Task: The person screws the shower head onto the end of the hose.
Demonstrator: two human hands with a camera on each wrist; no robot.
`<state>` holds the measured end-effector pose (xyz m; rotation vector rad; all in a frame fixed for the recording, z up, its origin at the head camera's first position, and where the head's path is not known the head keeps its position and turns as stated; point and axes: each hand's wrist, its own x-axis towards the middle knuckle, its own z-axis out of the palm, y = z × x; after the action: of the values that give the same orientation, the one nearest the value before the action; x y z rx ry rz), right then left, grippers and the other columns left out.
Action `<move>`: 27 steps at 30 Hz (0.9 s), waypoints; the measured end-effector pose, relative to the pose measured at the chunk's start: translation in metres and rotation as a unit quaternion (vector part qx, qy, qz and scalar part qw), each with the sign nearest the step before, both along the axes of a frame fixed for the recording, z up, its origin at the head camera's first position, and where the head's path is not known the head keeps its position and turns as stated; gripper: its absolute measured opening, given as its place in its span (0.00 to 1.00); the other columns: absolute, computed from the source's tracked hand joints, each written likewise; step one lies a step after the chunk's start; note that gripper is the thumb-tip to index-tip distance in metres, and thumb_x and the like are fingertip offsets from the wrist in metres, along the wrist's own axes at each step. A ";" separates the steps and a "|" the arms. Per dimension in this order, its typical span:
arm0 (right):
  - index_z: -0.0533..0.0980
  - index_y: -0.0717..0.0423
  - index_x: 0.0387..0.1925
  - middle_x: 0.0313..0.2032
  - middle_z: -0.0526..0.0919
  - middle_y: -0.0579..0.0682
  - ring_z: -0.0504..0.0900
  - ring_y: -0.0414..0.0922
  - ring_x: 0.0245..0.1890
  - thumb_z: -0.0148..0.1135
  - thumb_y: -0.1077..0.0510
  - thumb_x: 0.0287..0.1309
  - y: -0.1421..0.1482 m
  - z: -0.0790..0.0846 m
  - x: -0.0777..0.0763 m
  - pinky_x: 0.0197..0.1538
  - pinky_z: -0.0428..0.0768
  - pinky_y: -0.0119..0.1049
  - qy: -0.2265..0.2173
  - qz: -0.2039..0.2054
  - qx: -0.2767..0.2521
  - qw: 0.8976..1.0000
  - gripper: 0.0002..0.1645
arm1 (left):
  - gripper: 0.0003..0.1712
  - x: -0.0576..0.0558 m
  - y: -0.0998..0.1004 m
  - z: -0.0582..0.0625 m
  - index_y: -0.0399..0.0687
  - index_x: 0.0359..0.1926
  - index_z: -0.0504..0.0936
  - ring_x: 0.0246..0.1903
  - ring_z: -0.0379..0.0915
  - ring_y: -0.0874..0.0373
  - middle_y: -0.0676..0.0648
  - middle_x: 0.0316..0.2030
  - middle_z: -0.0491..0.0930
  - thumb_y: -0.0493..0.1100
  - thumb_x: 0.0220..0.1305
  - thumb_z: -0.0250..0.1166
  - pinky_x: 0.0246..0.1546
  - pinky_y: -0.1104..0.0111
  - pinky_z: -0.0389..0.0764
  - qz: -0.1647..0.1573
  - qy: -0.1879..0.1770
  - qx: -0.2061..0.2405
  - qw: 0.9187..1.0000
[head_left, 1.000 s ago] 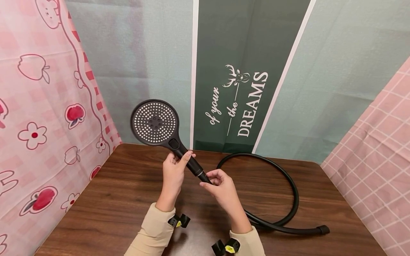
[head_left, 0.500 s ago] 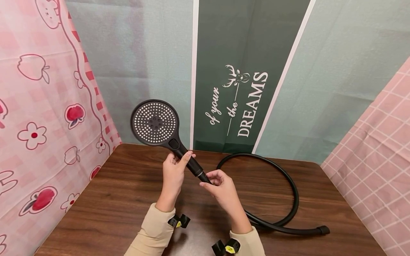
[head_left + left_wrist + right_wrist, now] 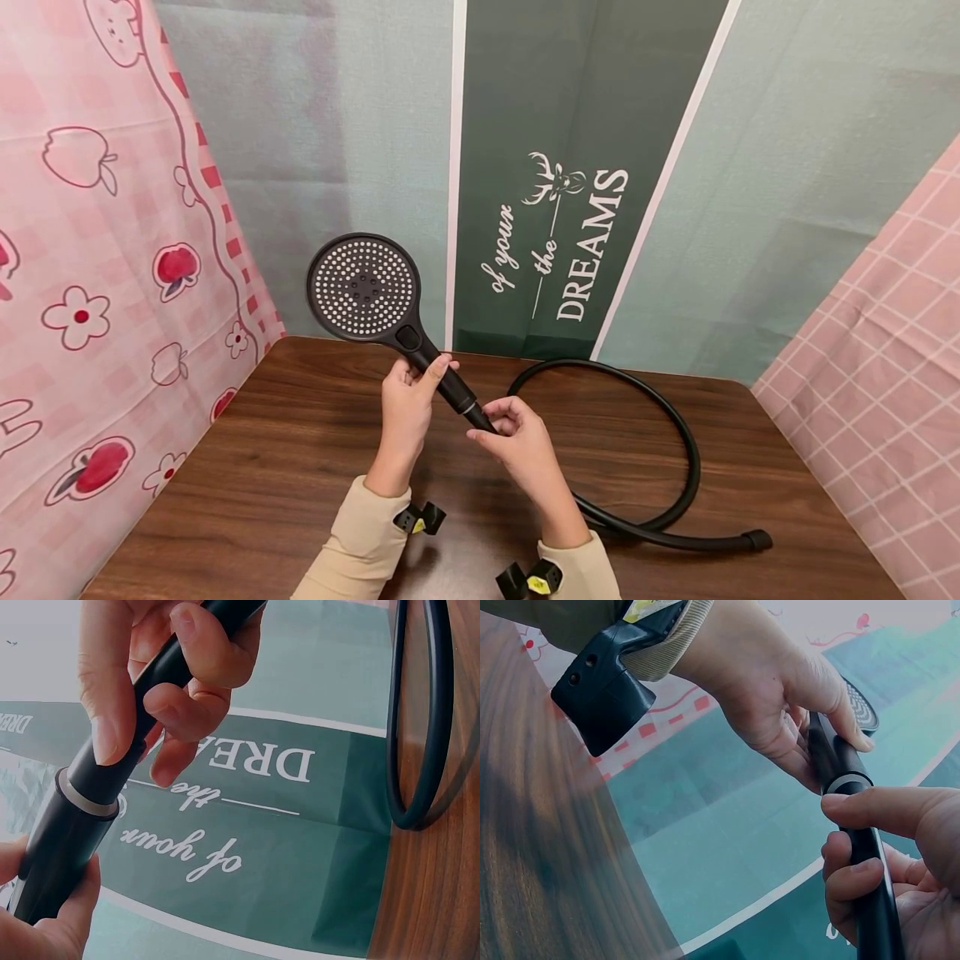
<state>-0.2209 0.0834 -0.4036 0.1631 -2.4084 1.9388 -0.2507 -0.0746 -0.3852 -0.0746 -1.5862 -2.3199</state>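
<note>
A black shower head with a round face of white nozzles is held up at a slant over the table. My left hand grips its handle with thumb and fingers. Just below, my right hand pinches the end of the black shower hose, at its connector. Connector and handle meet in line, with a pale ring showing at the joint. In the right wrist view, thumb and curled fingers wrap the hose end. Whether the thread is engaged is hidden.
The hose loops across the right of the brown wooden table, its free end lying near the front right. A green printed cloth hangs behind, with pink cloths at the sides. Both wrists wear black cameras.
</note>
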 end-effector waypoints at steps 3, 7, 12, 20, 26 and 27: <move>0.76 0.62 0.44 0.29 0.83 0.53 0.71 0.39 0.22 0.75 0.64 0.49 0.000 0.001 0.000 0.24 0.70 0.30 0.000 -0.002 0.003 1.000 0.21 | 0.14 0.000 0.000 0.000 0.35 0.48 0.75 0.39 0.87 0.58 0.51 0.32 0.88 0.38 0.66 0.66 0.44 0.74 0.81 0.000 0.002 0.002 1.000; 0.77 0.62 0.44 0.26 0.82 0.51 0.68 0.39 0.20 0.75 0.63 0.50 0.000 0.002 0.000 0.22 0.68 0.30 -0.002 -0.003 0.004 1.000 0.20 | 0.13 0.000 0.001 0.000 0.35 0.48 0.75 0.39 0.87 0.58 0.51 0.31 0.88 0.38 0.66 0.66 0.43 0.74 0.81 0.000 0.006 0.005 1.000; 0.78 0.62 0.44 0.29 0.84 0.53 0.70 0.39 0.21 0.76 0.62 0.50 -0.001 0.002 0.000 0.23 0.68 0.30 0.000 -0.005 0.009 1.000 0.20 | 0.13 -0.001 0.001 -0.001 0.36 0.47 0.75 0.39 0.87 0.58 0.51 0.31 0.88 0.38 0.66 0.66 0.43 0.74 0.81 0.000 0.007 0.005 1.000; 0.78 0.62 0.43 0.27 0.82 0.52 0.71 0.38 0.22 0.76 0.63 0.49 0.000 0.002 0.000 0.24 0.69 0.29 0.009 0.001 0.010 1.000 0.20 | 0.13 -0.001 0.000 -0.002 0.35 0.47 0.75 0.39 0.87 0.55 0.51 0.31 0.88 0.38 0.66 0.66 0.44 0.74 0.81 0.000 0.012 0.009 1.000; 0.75 0.62 0.45 0.35 0.82 0.55 0.77 0.39 0.29 0.76 0.65 0.48 0.000 0.001 -0.001 0.29 0.73 0.29 0.010 0.011 -0.009 1.000 0.23 | 0.14 -0.002 0.000 -0.003 0.35 0.47 0.75 0.40 0.87 0.53 0.52 0.31 0.88 0.38 0.66 0.66 0.44 0.74 0.81 -0.001 0.014 0.009 1.000; 0.75 0.63 0.45 0.36 0.82 0.56 0.78 0.39 0.29 0.76 0.65 0.48 0.000 0.001 -0.001 0.30 0.74 0.29 0.009 0.011 -0.012 1.000 0.23 | 0.14 -0.002 0.000 -0.003 0.35 0.47 0.75 0.40 0.87 0.53 0.52 0.31 0.88 0.38 0.66 0.66 0.44 0.74 0.81 0.000 0.014 0.009 1.000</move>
<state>-0.2217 0.0831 -0.4029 0.2078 -2.3822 1.9647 -0.2529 -0.0743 -0.3882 -0.1034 -1.5510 -2.3232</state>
